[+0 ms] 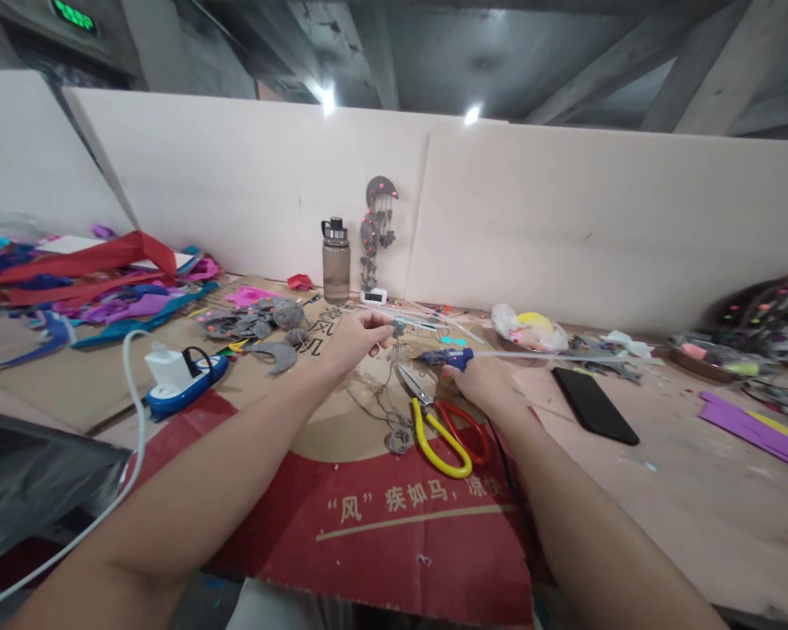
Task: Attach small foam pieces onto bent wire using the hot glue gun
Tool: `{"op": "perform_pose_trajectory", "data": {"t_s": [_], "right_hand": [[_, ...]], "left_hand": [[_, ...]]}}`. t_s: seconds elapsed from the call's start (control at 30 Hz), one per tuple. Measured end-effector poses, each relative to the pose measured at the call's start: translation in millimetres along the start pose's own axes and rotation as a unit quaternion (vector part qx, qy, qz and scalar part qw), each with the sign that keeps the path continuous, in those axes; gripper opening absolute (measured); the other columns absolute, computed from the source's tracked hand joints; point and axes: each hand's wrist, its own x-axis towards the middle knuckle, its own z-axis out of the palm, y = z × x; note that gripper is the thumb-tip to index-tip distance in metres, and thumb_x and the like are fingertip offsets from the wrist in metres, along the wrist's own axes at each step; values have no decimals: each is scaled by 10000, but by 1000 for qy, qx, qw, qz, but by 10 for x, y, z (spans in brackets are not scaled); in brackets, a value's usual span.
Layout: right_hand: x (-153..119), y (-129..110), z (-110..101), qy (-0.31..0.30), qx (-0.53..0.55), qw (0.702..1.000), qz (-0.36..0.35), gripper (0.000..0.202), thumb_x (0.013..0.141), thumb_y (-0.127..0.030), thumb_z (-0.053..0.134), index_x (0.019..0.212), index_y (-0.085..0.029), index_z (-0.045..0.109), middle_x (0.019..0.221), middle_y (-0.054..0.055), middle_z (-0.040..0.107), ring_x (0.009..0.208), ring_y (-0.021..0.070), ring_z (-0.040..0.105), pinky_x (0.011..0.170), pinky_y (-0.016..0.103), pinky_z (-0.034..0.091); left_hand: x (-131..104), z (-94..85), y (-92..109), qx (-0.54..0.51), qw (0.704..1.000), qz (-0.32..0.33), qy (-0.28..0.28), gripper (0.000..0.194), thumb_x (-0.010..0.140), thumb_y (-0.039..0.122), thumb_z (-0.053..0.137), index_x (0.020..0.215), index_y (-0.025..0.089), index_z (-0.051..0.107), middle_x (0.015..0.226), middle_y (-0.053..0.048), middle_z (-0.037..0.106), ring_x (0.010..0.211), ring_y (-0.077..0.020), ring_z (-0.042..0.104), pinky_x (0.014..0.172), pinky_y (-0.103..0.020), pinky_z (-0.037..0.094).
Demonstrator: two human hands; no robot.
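My left hand [362, 339] pinches a small grey piece [397, 330] at its fingertips; its exact kind is too small to tell. Grey yarn [389, 398] trails below it down to a small ball [399, 437] on the cardboard. In my right hand [479, 381] is a blue hot glue gun [456, 358], its nozzle pointing left towards the pinched piece. A long, clear glue stick [552, 355] sticks out of its back. Scissors [433, 420] with one yellow and one red handle lie slightly open between my forearms.
Red-and-brown cardboard [394, 516] covers the table before me. To the left lie a blue power strip [187, 389], grey felt pieces [236, 322] and coloured felt scraps [124, 280]. A bottle [336, 267] and hanging moon ornament [377, 219] are behind; a phone [594, 405] lies right.
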Motion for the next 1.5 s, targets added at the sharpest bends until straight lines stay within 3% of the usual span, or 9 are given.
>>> {"op": "perform_pose_trajectory", "data": {"t_s": [0.1,0.17,0.3,0.4,0.5,0.6,0.67,1.0,1.5], "right_hand": [[-41,-85,9,82,30,996,1,172,797,-317,572,744,-154,582,879,212,658,959,333,599,837,456,447],[-74,-258,30,144,170,974,-32,126,813,-302,536,816,-176,527,901,150,638,926,275,594,844,438,452],[-95,-687,149,45,494,868,-30,376,678,-304,665,925,-232,390,939,34,598,842,176,601,787,350,493],[-58,-863,227,-32,590,807,11,431,635,-242,645,923,-253,325,819,-40,555,687,140,580,653,305,496],[-32,-867,221,-19,542,840,-1,291,697,-238,572,909,-241,374,666,-84,472,565,121,485,569,265,425],[-50,-796,154,66,421,903,-64,86,769,-246,529,832,-211,484,641,-55,461,593,126,442,595,264,363],[-76,-753,107,112,372,918,-86,59,802,-254,517,817,-200,538,652,-38,481,619,132,439,616,268,344],[-96,-702,22,175,296,931,-123,152,847,-306,533,780,-196,613,730,4,581,692,151,489,662,264,341],[-41,-691,45,105,265,955,-80,350,912,-361,368,650,-193,527,584,-12,523,562,128,450,547,256,243]], "left_hand": [[-48,43,40,49,999,18,-7,120,720,207,661,803,131,617,563,9,605,402,-56,458,400,-183,355],[-78,70,67,87,996,30,0,119,728,196,640,823,129,614,576,12,607,410,-64,479,413,-188,379],[-107,92,94,177,980,87,20,116,733,184,614,837,137,634,609,19,609,438,-63,486,435,-184,380],[-99,74,92,231,965,118,43,109,731,173,604,824,143,653,628,15,620,478,-64,499,464,-174,378],[-94,62,93,219,969,107,48,130,724,170,600,839,141,655,648,12,625,469,-64,498,447,-173,380],[-107,78,100,167,984,65,23,144,726,177,608,857,131,647,640,17,613,412,-58,474,404,-182,380],[-116,96,97,137,990,39,3,137,736,191,619,854,127,642,584,28,589,390,-61,474,395,-184,387],[-100,125,-2,98,994,20,-50,143,766,201,626,880,117,647,605,-6,634,451,-85,566,426,-187,467],[-207,208,169,74,995,2,-64,174,744,166,667,904,97,657,730,-57,692,623,-155,693,535,-238,580]]}}
